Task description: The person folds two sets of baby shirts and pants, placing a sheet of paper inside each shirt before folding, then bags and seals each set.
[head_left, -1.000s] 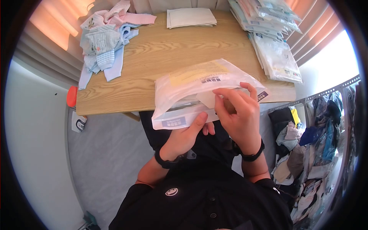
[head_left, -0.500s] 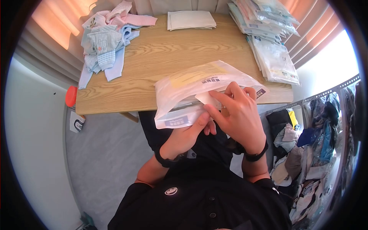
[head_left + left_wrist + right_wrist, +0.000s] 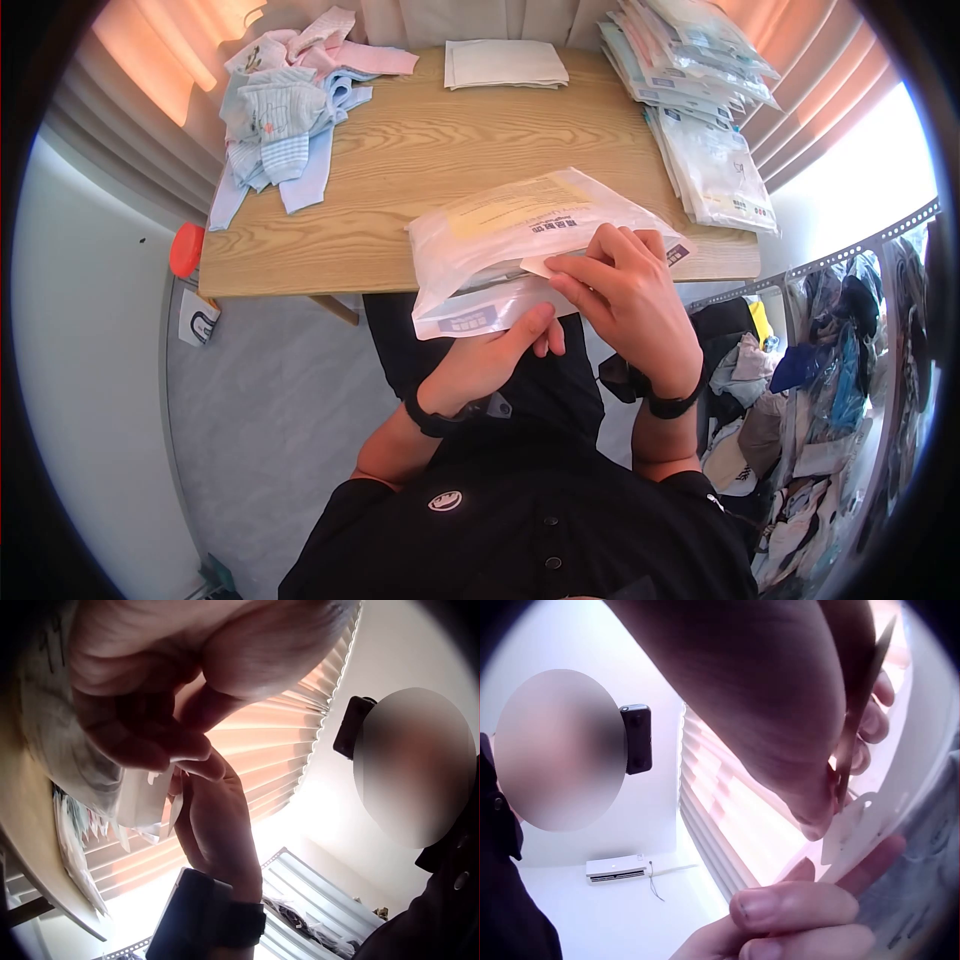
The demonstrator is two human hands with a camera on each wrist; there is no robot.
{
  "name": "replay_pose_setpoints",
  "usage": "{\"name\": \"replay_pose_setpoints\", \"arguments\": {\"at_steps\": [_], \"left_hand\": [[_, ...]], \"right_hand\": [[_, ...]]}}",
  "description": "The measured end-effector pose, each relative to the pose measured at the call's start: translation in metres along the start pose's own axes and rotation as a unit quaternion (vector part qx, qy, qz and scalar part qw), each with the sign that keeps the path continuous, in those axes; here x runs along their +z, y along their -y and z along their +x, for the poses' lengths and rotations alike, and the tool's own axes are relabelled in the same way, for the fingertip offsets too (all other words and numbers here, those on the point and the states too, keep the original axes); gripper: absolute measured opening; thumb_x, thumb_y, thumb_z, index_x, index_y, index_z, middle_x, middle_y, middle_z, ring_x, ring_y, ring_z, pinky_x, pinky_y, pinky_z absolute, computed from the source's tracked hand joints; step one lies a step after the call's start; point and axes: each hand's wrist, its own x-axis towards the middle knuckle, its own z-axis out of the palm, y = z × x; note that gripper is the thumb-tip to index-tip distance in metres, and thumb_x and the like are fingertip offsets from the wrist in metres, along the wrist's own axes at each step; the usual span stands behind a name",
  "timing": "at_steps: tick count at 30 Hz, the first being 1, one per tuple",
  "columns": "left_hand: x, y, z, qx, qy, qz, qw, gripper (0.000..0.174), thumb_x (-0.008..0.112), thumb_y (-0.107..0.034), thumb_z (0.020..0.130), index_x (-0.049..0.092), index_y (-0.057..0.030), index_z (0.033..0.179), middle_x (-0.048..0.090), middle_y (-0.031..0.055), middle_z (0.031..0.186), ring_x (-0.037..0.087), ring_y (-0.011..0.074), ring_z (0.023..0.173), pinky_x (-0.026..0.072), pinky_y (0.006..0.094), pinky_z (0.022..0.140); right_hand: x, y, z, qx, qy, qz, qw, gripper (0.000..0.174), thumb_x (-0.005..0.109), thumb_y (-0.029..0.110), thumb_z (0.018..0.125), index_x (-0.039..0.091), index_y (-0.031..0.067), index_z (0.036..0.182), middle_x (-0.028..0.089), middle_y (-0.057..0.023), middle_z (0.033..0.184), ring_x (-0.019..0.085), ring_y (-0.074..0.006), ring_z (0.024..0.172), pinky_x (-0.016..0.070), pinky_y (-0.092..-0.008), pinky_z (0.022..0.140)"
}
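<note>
A white translucent bag with a yellow printed panel lies at the table's near edge, its mouth facing the person. The left hand grips the near lip of the mouth, thumb on top. Between thumb and fingertips the right hand pinches a small white card at the opening. In the left wrist view the card shows beside the fingers of both hands. The right wrist view shows the left hand below the card's pale cut-out edge. The bag's contents are mostly hidden.
Folded pink and blue baby clothes lie at the table's back left. White sheets rest at the back middle, with stacked clear packets at the right. A rack of bagged clothes stands right of the table.
The right hand has closed its fingers nearer the card, and less of the card shows above the bag's mouth. The left hand keeps its grip, and the bag sits slightly lower in view.
</note>
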Motion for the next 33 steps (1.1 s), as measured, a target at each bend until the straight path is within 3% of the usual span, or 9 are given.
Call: {"name": "replay_pose_setpoints", "arguments": {"at_steps": [21,33], "left_hand": [[0.000,-0.002,0.002,-0.010,-0.010,-0.006,1.000,0.019,0.051,-0.018,0.102,0.061,-0.0018,0.104,0.063,0.0038,0.077,0.053,0.0093,0.067,0.0450,0.0230,0.063],[0.006,-0.008,0.002,-0.019,-0.008,0.003,1.000,0.021,0.052,-0.022,0.102,0.061,-0.0033,0.097,0.062,0.0023,0.075,0.053,0.0090,0.066,0.0445,0.0231,0.063]], "right_hand": [[-0.005,-0.006,-0.001,-0.022,0.011,-0.005,1.000,0.006,0.072,0.018,0.081,0.071,0.0137,0.085,0.044,-0.0016,0.077,0.049,-0.0193,0.076,0.0344,-0.0344,0.080],[0.004,0.000,0.008,-0.032,-0.077,-0.087,0.993,0.015,0.072,0.011,0.073,0.069,0.0124,0.088,0.045,-0.0003,0.078,0.050,-0.0182,0.078,0.0356,-0.0362,0.082]]}}
